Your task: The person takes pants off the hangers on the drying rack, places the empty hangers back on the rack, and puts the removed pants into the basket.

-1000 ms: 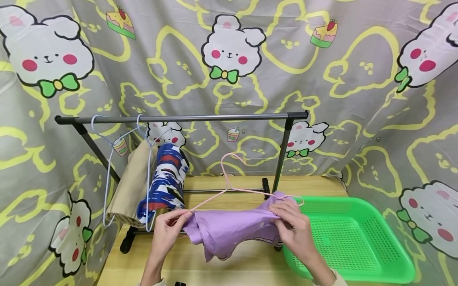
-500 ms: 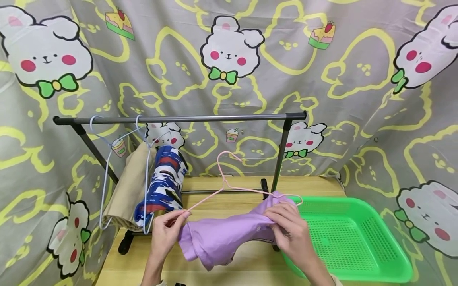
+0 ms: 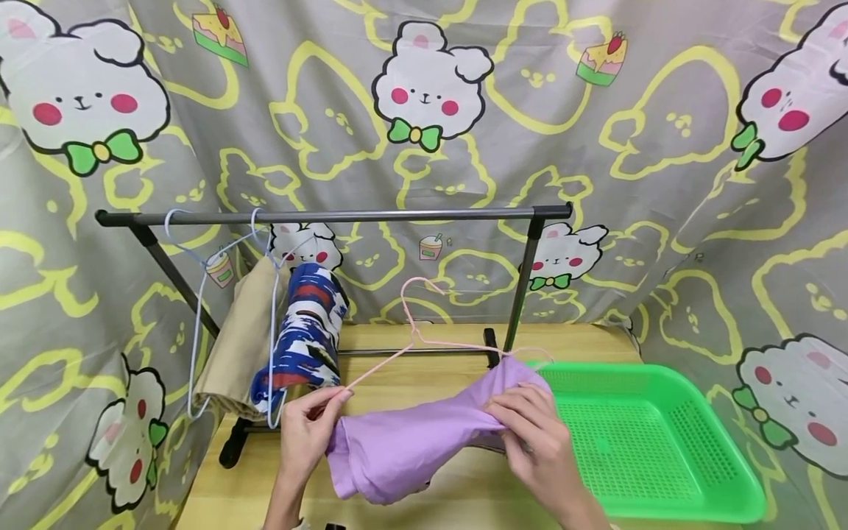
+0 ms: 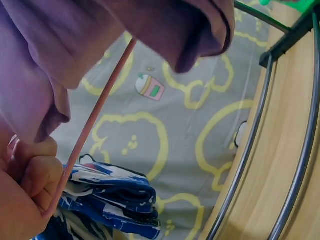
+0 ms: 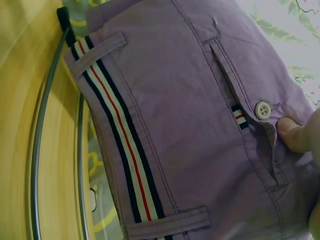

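Observation:
In the head view my left hand [image 3: 308, 427] pinches the left corner of a pink clothes hanger [image 3: 414, 337], whose hook points up. Folded purple trousers [image 3: 411, 442] stretch between both hands below the hanger, their right part draped by its right arm. My right hand [image 3: 533, 434] grips the cloth near that side. The right wrist view shows the thumb [image 5: 295, 135] pressed on the trousers beside a buttoned pocket [image 5: 245, 110], with a striped waistband [image 5: 120, 125] and belt loops. Curled fingers [image 4: 42, 175] hold the pink bar in the left wrist view.
A dark clothes rack [image 3: 384, 216] stands on the wooden table [image 3: 477, 486]. Two light-blue hangers on its left carry beige trousers [image 3: 241, 346] and a blue, white and red patterned garment [image 3: 308, 324]. At right lies a green plastic basket [image 3: 729, 471]. Patterned curtain [image 3: 530, 162] surrounds the table.
The purple trousers have shifted left, and their left end droops lower. My right hand has moved slightly left and down with the cloth; the left hand keeps its hold on the hanger.

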Available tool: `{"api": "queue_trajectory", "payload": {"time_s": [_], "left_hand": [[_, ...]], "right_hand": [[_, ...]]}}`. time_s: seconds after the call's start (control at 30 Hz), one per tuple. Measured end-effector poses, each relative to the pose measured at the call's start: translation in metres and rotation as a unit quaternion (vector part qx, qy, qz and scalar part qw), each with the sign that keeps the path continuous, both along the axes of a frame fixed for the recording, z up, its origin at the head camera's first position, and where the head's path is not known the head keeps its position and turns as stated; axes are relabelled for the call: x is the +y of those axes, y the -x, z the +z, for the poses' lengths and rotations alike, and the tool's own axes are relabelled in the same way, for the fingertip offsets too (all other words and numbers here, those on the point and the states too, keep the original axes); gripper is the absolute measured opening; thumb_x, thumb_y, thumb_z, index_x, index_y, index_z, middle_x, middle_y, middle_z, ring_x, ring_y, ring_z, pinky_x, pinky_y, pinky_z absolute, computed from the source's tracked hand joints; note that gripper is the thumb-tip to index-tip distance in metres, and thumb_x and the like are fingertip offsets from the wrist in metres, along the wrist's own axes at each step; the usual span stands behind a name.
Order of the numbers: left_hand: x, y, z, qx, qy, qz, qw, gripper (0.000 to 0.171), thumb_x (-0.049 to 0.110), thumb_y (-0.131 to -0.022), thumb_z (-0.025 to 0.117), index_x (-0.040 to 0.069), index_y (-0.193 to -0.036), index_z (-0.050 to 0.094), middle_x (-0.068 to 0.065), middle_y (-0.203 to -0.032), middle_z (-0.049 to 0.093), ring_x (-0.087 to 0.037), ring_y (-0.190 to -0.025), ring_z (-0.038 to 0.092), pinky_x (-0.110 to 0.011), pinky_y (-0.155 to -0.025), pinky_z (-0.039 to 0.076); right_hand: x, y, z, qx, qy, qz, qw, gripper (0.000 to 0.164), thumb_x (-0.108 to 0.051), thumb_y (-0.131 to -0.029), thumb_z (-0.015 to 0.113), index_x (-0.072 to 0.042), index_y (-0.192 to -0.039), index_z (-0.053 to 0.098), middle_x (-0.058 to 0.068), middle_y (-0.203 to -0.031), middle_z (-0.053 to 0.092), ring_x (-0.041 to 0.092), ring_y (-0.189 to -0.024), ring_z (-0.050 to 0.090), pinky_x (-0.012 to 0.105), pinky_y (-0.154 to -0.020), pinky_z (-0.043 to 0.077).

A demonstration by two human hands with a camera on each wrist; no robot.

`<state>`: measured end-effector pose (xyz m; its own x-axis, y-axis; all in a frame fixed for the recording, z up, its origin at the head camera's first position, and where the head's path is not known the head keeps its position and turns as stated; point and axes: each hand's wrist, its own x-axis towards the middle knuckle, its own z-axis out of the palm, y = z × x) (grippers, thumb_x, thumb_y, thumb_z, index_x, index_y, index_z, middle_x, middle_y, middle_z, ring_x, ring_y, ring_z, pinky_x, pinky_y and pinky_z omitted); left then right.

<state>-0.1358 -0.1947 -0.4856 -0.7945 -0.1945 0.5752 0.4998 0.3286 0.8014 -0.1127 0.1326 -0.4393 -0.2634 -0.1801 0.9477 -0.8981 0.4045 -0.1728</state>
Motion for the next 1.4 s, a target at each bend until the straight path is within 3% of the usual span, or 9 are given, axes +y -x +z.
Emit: {"api": "queue_trajectory", "payload": {"time_s": [0.17,0.33,0.6,0.73,0.87,1.03,1.13,1.27,1.4], "left_hand": [[-0.004,0.000,0.000,-0.004,0.011,0.003,0.9999,0.016,-0.014,-0.080,0.079,0.001,-0.085,0.080,-0.010,-0.076,0.075,0.003,-0.058,0.059,-0.014,-0.046,0.044],[-0.006,-0.006,0.003,-0.035,0.007,-0.003,0.9993,0.017,-0.012,-0.079,0.081,0.004,-0.084,0.080,-0.002,-0.074,0.074,0.003,-0.049,0.048,-0.018,-0.037,0.034],[-0.007,-0.020,0.020,-0.041,0.023,0.032,0.9984,0.017,-0.012,-0.080,0.080,0.005,-0.083,0.080,-0.005,-0.078,0.075,0.001,-0.063,0.060,-0.014,-0.050,0.048],[-0.009,-0.029,0.027,-0.044,0.035,0.043,0.9975,0.018,-0.010,-0.085,0.078,0.008,-0.085,0.077,0.002,-0.076,0.071,0.004,-0.054,0.046,-0.014,-0.042,0.039],[-0.008,-0.034,0.035,-0.081,0.024,0.023,0.9961,0.017,-0.006,-0.093,0.071,0.010,-0.089,0.077,0.006,-0.080,0.071,0.004,-0.049,0.031,-0.021,-0.036,0.028],[-0.002,-0.032,0.047,-0.116,-0.009,-0.002,0.9933,0.011,-0.001,-0.098,0.067,0.003,-0.094,0.077,0.001,-0.088,0.074,0.001,-0.064,0.051,-0.012,-0.048,0.040],[0.001,-0.030,0.055,-0.125,-0.039,-0.002,0.9914,0.011,0.002,-0.099,0.066,0.001,-0.096,0.076,-0.001,-0.088,0.073,-0.002,-0.067,0.053,-0.013,-0.049,0.041],[0.003,-0.027,0.063,-0.135,-0.051,-0.003,0.9896,0.016,0.009,-0.104,0.062,0.002,-0.099,0.075,-0.002,-0.071,0.061,-0.003,-0.050,0.034,-0.025,-0.037,0.029],[0.006,-0.022,0.072,-0.142,-0.070,-0.021,0.9872,0.026,0.017,-0.108,0.055,-0.001,-0.102,0.072,0.000,-0.059,0.042,-0.006,-0.044,0.032,-0.029,-0.034,0.027]], "right_hand": [[0.004,-0.004,0.007,0.008,0.015,0.004,1.000,0.035,0.014,-0.069,0.054,0.006,-0.095,0.077,0.017,-0.093,0.073,0.034,-0.090,0.065,0.037,-0.109,0.043],[0.016,-0.009,0.014,0.004,0.033,-0.028,0.999,0.030,0.012,-0.072,0.054,0.008,-0.091,0.077,0.019,-0.089,0.073,0.031,-0.091,0.066,0.033,-0.108,0.044],[0.045,-0.016,0.020,-0.009,0.072,-0.087,0.994,0.017,0.008,-0.076,0.060,0.013,-0.085,0.074,0.025,-0.085,0.071,0.020,-0.098,0.066,0.029,-0.105,0.046],[0.061,-0.018,0.014,-0.013,0.085,-0.106,0.991,0.016,0.006,-0.080,0.063,0.013,-0.087,0.075,0.023,-0.086,0.072,0.018,-0.100,0.066,0.029,-0.104,0.046],[0.077,-0.018,0.003,-0.019,0.096,-0.121,0.988,0.015,0.002,-0.084,0.066,0.012,-0.089,0.076,0.020,-0.088,0.073,0.017,-0.101,0.066,0.029,-0.105,0.045],[0.095,-0.020,-0.012,-0.029,0.100,-0.142,0.984,0.016,0.000,-0.084,0.067,0.012,-0.090,0.076,0.019,-0.090,0.074,0.012,-0.104,0.065,0.027,-0.105,0.045],[0.102,-0.023,-0.020,-0.034,0.103,-0.154,0.982,0.018,0.003,-0.079,0.065,0.012,-0.089,0.076,0.019,-0.091,0.075,0.008,-0.105,0.064,0.025,-0.105,0.044],[0.110,-0.023,-0.027,-0.041,0.103,-0.164,0.980,0.020,0.003,-0.077,0.065,0.011,-0.090,0.077,0.018,-0.092,0.075,0.007,-0.107,0.064,0.024,-0.104,0.044],[0.109,-0.024,-0.023,-0.042,0.096,-0.175,0.979,0.020,-0.002,-0.080,0.065,0.013,-0.089,0.076,0.017,-0.092,0.075,0.003,-0.109,0.062,0.023,-0.105,0.044]]}}
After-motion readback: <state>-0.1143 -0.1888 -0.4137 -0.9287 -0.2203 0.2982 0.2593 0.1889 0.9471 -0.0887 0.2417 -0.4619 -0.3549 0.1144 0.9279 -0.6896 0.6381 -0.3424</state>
